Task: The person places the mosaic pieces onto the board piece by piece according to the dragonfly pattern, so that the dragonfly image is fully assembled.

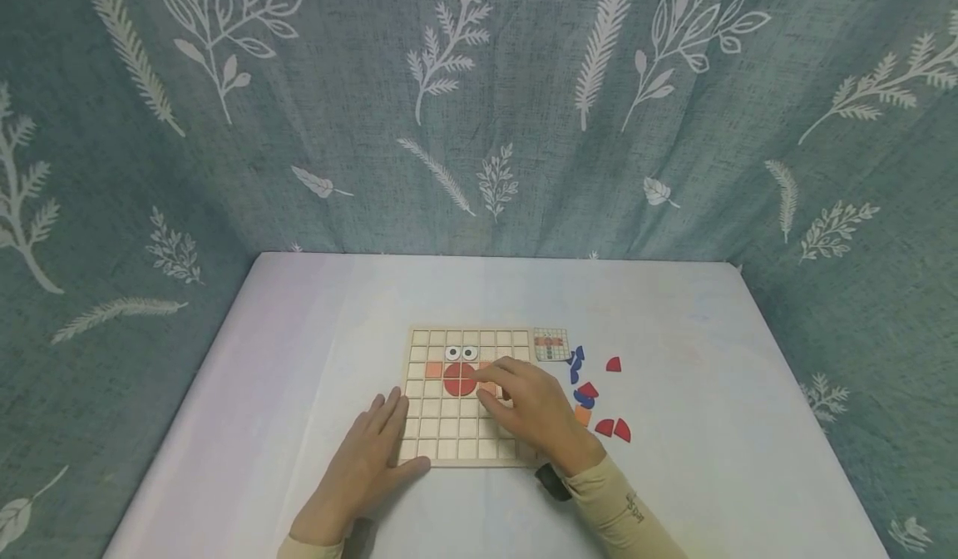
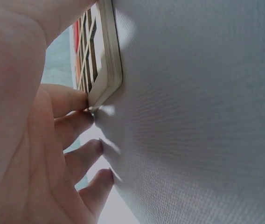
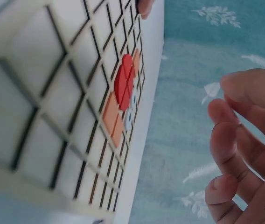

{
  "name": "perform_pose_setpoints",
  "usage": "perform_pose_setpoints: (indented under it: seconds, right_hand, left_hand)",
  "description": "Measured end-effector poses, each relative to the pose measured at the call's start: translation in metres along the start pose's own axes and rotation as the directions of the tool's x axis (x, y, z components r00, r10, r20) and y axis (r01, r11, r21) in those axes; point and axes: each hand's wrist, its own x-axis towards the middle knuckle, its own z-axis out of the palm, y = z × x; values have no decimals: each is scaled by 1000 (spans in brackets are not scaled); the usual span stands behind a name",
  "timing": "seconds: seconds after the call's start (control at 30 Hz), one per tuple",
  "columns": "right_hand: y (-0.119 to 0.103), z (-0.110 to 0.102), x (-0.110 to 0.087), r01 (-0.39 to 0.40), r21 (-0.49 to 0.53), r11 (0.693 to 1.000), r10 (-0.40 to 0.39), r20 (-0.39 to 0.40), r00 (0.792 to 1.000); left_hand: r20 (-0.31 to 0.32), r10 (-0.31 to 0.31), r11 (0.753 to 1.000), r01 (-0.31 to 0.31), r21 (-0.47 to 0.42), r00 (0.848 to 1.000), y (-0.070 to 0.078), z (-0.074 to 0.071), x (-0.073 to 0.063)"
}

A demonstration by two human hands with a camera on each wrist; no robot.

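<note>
A wooden grid board (image 1: 449, 429) lies on the white table. Set in its squares are two eye pieces (image 1: 469, 353), a red circle (image 1: 452, 380) of quarter pieces, and an orange square (image 1: 433, 369) to the circle's left. More orange squares (image 3: 110, 114) show in the right wrist view, partly hidden by my hand in the head view. My left hand (image 1: 367, 459) rests along the board's left edge, fingers extended and thumb at the front corner. Above the board's right half hovers my right hand (image 1: 535, 405), its fingers loosely bent, with nothing visible between them.
A small pattern card (image 1: 551, 347) lies against the board's upper right. Loose pieces are scattered right of the board: several blue ones (image 1: 575, 368), several red quarter pieces (image 1: 614, 365) and an orange square (image 1: 582, 415). A leaf-patterned curtain (image 1: 359, 110) surrounds the table's back and sides.
</note>
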Motion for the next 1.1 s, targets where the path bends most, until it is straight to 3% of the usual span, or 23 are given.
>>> perform_pose_setpoints:
  seconds: [0.23,0.53,0.83,1.1]
  right_hand:
    - [10,-20,-26,-25,25,999,27,-56,998]
    - [39,-49,-60,-76,-52,996,68,-139,988]
    - [61,-66,-96,-219,-128,967,210,-80,974]
    - [68,-70,-112,-296,-162,941,302,15,953]
  left_hand:
    - [3,-7,1000,7,9,1000,-1,2,0]
    - [9,-2,1000,2,8,1000,0,1,0]
    - [15,3,1000,-4,11,1000,0,1,0]
    - [21,0,1000,0,6,1000,0,-1,1]
